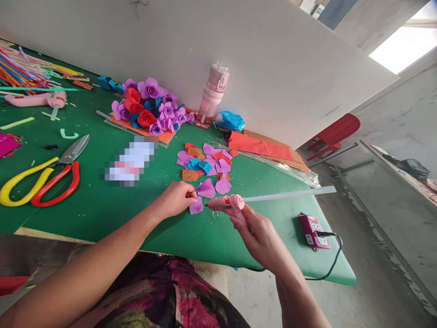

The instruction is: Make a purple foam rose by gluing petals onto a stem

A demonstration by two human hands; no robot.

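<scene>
My left hand [177,198] is closed in a pinch on a small purple paper petal [196,206] above the green table. Another purple petal [206,188] lies against its fingertips. In my right hand [256,228] is a pink glue gun [227,205], its nozzle pointing left, close to the held petal. A long clear glue stick [290,194] sticks out of the gun's back end to the right. Just beyond the hands lies a loose pile of purple, blue, orange and brown paper pieces [194,165].
Paper flowers [146,119] and a pink bottle [210,95] stand by the wall. Scissors [70,155], a second glue gun [34,99] and coloured sticks [20,68] lie left. Red paper [259,146] is at the back right, a corded power socket [312,231] near the right edge.
</scene>
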